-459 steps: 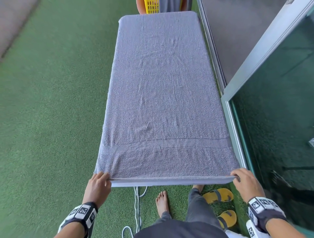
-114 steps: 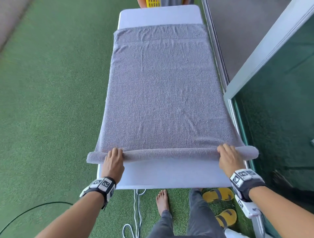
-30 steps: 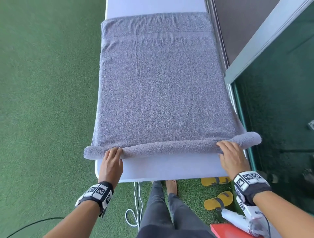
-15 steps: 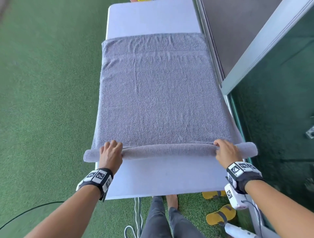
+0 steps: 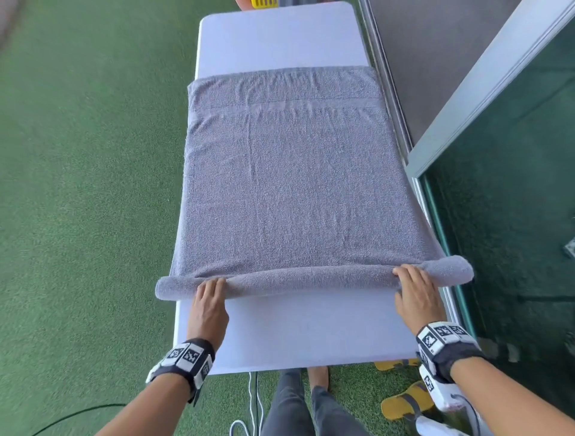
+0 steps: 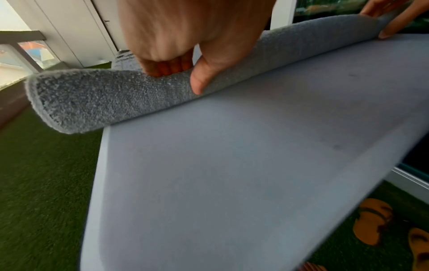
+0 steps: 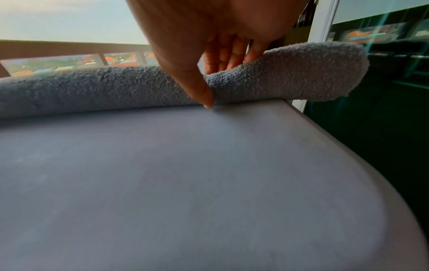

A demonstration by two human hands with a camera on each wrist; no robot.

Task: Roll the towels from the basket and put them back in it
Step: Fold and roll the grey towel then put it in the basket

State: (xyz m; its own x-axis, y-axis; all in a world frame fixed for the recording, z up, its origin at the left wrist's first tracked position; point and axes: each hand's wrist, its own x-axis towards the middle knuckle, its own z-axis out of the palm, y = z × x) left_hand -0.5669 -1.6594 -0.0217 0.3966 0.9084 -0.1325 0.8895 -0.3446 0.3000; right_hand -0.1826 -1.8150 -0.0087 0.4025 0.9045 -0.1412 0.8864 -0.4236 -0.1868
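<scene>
A grey towel (image 5: 289, 186) lies lengthwise on the white table (image 5: 311, 330), and its near end is wound into a roll (image 5: 311, 277) that overhangs both long table edges. My left hand (image 5: 211, 289) grips the roll near its left end, fingers over the top and thumb (image 6: 199, 80) against the near side. My right hand (image 5: 410, 283) holds the roll (image 7: 92, 88) near its right end the same way, its thumb (image 7: 206, 99) down at the tabletop. A sliver of the yellow basket (image 5: 264, 3) shows beyond the table's far end.
Bare tabletop (image 5: 280, 40) shows beyond the towel's far edge. Green artificial turf (image 5: 77, 186) lies to the left. A glass door and its metal frame (image 5: 466, 93) run close along the right. Yellow sandals (image 5: 404, 401), a white cable and my legs are below the near edge.
Since fifteen seconds ago the towel's near end has been wound into a roll. Over the last second the roll has moved a little farther up the table and thickened; both hands stay on it.
</scene>
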